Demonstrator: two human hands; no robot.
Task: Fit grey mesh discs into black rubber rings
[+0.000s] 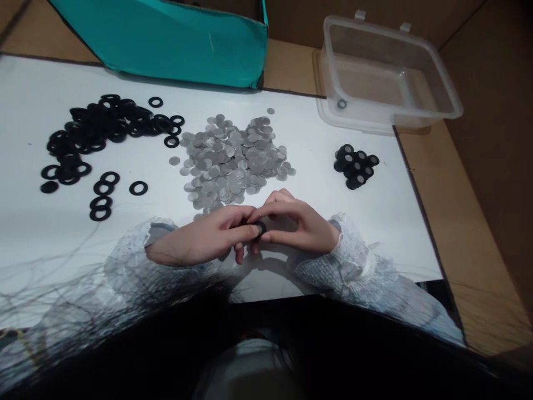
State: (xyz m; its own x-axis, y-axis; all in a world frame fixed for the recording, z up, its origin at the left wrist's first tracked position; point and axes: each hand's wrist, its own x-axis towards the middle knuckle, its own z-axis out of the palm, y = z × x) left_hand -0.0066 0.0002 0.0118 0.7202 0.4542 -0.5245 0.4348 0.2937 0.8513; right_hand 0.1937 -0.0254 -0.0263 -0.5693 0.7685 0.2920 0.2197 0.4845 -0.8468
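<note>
Near the table's front edge, my left hand [216, 232] grips a small black ring [261, 227], its thumb pressed on the top. Something pale shows in the ring's middle, partly under the thumb. My right hand [297, 222] meets the left from the other side, its fingers closed at the ring's edge. Just beyond my hands spreads a heap of thin silver discs [233, 161]. A large heap of black rings [104, 122] lies at the left, with several loose ones nearer. To the right stands a cluster of black rings with pale centres [357, 165].
A teal box [179, 44] stands at the back. At the back right is a clear plastic container [391, 114] with one small ring [342, 104] at its near left corner. Brown cardboard [470, 233] borders the white tabletop [300, 133] on the right.
</note>
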